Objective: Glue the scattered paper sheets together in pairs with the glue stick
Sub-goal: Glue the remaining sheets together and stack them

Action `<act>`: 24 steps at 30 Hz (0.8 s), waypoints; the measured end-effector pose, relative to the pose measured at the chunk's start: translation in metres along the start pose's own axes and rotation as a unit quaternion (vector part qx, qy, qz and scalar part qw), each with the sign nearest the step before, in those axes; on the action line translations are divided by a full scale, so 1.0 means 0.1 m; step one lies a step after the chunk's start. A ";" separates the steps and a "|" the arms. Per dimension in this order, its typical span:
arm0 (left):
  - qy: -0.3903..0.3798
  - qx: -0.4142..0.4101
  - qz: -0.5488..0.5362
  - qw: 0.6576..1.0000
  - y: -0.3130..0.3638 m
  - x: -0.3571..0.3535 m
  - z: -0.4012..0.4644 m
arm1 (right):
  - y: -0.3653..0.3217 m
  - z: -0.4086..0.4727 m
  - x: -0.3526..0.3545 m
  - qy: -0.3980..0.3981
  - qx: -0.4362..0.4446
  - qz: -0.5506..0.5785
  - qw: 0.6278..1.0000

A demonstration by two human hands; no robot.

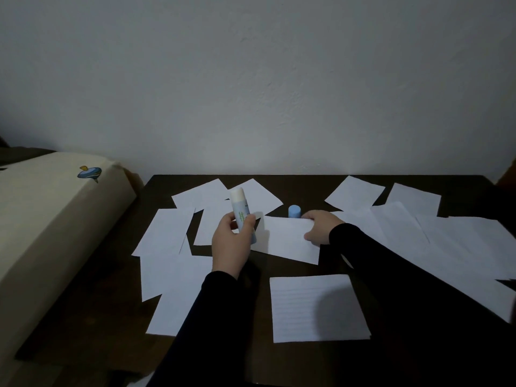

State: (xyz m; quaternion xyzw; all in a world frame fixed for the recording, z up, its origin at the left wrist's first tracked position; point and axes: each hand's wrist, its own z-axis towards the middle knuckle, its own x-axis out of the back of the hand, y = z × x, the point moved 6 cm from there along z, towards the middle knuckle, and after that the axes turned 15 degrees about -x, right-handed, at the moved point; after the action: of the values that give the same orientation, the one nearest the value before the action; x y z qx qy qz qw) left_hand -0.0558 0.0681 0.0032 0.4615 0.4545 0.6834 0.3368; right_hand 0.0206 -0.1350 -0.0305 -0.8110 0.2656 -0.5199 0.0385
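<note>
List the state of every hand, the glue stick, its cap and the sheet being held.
left hand: grips the glue stick
glue stick: uncapped, held upright
blue cap: off, standing on the table
right hand: fingers rest on the centre sheet
centre sheet: flat on the table

tabletop point(279, 364): dark wood, matt | paper sheets point(318, 308): thin white paper, matt, faintly ruled | glue stick point(242, 216): smooth plastic, printed label | cap point(294, 211) beside it: smooth blue plastic | wall point(251, 79): rough plaster
</note>
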 end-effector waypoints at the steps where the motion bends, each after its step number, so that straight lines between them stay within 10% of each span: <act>1: -0.006 -0.002 0.001 1.000 0.01 -0.04 0.00 | 0.02 0.00 0.01 -0.005 0.008 -0.013 1.000; 24: -0.131 0.052 -0.162 0.977 0.00 -0.68 -0.23 | 0.88 -0.40 -0.06 0.110 0.149 -0.155 0.970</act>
State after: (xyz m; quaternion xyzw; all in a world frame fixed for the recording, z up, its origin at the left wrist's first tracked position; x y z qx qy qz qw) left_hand -0.0540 0.0014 -0.0224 0.4838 0.5100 0.5288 0.4756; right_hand -0.0505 -0.1989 -0.0474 -0.7653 0.0589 -0.6391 0.0485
